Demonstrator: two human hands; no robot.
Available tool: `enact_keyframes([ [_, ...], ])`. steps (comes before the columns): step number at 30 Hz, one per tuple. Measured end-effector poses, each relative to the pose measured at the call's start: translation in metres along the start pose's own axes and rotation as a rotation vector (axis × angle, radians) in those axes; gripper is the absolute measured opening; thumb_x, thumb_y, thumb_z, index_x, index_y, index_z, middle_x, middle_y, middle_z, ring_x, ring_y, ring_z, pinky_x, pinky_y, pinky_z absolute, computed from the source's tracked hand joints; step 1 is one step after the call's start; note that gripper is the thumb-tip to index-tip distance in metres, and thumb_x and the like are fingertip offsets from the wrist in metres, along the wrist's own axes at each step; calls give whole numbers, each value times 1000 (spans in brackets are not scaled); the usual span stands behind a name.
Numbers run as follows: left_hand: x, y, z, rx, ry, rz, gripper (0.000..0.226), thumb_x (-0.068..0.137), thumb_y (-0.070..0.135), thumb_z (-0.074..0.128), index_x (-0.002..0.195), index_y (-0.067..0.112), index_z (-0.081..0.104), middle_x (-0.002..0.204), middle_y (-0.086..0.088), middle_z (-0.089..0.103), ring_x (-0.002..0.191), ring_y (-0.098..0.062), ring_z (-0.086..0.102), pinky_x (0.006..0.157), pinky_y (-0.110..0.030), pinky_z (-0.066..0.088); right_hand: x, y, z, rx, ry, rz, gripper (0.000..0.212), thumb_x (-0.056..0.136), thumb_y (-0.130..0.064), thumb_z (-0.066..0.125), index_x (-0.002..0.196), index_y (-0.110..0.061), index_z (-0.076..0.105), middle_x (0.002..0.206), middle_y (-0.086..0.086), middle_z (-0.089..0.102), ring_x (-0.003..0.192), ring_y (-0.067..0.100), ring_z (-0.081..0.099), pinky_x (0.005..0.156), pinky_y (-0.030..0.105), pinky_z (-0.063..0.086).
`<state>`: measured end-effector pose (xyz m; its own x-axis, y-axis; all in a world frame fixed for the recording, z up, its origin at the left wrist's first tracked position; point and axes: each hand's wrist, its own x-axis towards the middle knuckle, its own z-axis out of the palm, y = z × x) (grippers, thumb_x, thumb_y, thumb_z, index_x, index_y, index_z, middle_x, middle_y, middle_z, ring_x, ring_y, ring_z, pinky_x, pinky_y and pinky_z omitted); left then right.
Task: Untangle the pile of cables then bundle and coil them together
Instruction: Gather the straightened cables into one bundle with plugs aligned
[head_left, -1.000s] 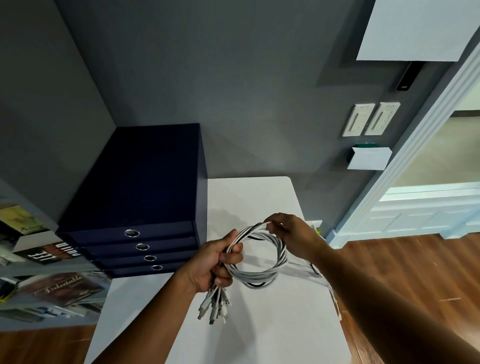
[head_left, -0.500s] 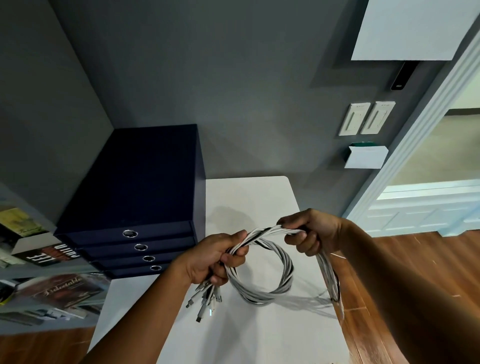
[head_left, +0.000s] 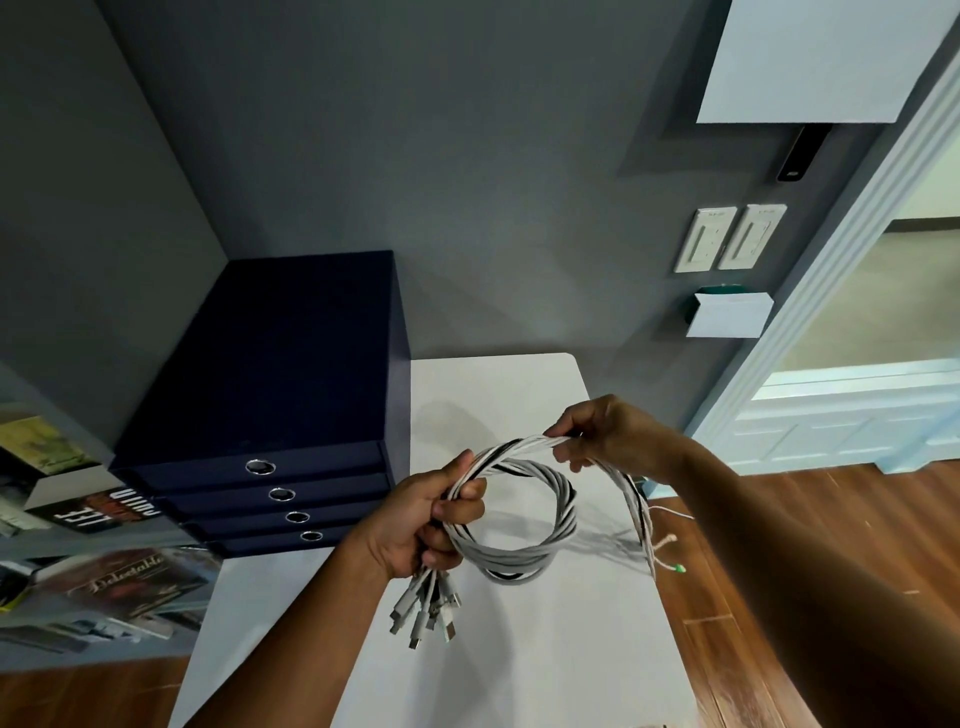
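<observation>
The table (head_left: 519, 675) lay open near and far of the cables (head_left: 519, 564) hung over its middle, while the drawers (head_left: 270, 364) blocked its left and the wall (head_left: 493, 234) closed the back.

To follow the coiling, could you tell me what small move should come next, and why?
Probably carry the right hand round to the left hand, laying another loop on the coil. The left hand grips the finished loops, connector ends hanging below, while a loose tail hangs uncoiled from the right hand.
</observation>
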<state>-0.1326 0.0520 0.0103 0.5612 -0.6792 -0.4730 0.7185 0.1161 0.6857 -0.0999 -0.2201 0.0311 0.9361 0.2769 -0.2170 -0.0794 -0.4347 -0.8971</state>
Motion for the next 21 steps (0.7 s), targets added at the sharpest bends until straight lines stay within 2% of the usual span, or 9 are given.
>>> enact_keyframes([
  [3, 0, 0, 3, -19, 21, 18, 41, 95, 57, 44, 72, 23, 47, 50, 10, 22, 37, -3, 4, 34, -10, 23, 2, 11, 12, -163, 151, -46, 21, 87, -10, 73, 85, -31, 73, 69, -15, 69, 64, -2, 58, 68, 15, 44],
  [5, 2, -1, 5, -48, 28, 32, 41, 94, 57, 45, 72, 23, 47, 50, 10, 22, 38, -4, 3, 34, -10, 24, 1, 20, 23, -159, 221, -76, 21, 91, -16, 70, 87, -36, 70, 81, -13, 71, 72, -3, 59, 73, 15, 44],
  [7, 4, -2, 5, -73, 41, 46, 40, 92, 57, 47, 71, 23, 47, 50, 10, 23, 39, -4, 2, 33, -10, 24, 1, 26, 32, -130, 234, -70, 17, 97, -16, 61, 91, -30, 69, 86, 2, 71, 77, 4, 57, 76, 19, 44],
  [9, 6, -2, 6, -78, 49, 56, 40, 91, 57, 48, 71, 23, 48, 50, 10, 23, 39, -5, 2, 33, -10, 22, -1, 28, 41, 39, 269, -58, 19, 101, -9, 52, 92, -15, 67, 84, 15, 64, 78, 10, 54, 76, 22, 42],
  [11, 7, -3, 5, -59, 61, 58, 40, 91, 58, 48, 70, 23, 48, 51, 10, 22, 39, -4, 3, 34, -10, 22, -5, 27, 47, 275, 320, -41, 25, 102, -4, 45, 82, -6, 59, 73, 10, 52, 70, 12, 47, 70, 24, 39],
  [13, 7, -3, 3, -20, 75, 46, 41, 92, 58, 48, 70, 23, 49, 52, 10, 22, 38, -4, 4, 34, -11, 22, -9, 26, 49, 411, 338, 14, 28, 103, -4, 43, 75, -7, 50, 64, 0, 44, 60, 12, 39, 58, 20, 35],
  [15, 7, -4, 0, 24, 80, 26, 41, 93, 58, 48, 71, 24, 49, 53, 9, 21, 38, -4, 5, 35, -11, 20, -13, 27, 43, 443, 284, 108, 28, 102, -7, 44, 75, -11, 44, 56, -2, 37, 51, 13, 29, 44, 20, 23],
  [17, 6, -6, -1, 77, 74, 3, 41, 92, 58, 49, 71, 24, 49, 54, 10, 20, 38, -3, 6, 36, -11, 19, -16, 28, 33, 401, 188, 227, 31, 101, -14, 45, 71, -19, 42, 55, 0, 31, 49, 12, 21, 49, 20, 10],
  [21, 6, -7, -4, 117, 57, -27, 41, 92, 58, 49, 71, 24, 49, 56, 10, 20, 38, -3, 7, 36, -12, 21, -20, 26, 10, 371, -9, 327, 32, 99, -27, 51, 70, -23, 37, 59, 5, 29, 57, 14, 12, 52, 22, 4],
])
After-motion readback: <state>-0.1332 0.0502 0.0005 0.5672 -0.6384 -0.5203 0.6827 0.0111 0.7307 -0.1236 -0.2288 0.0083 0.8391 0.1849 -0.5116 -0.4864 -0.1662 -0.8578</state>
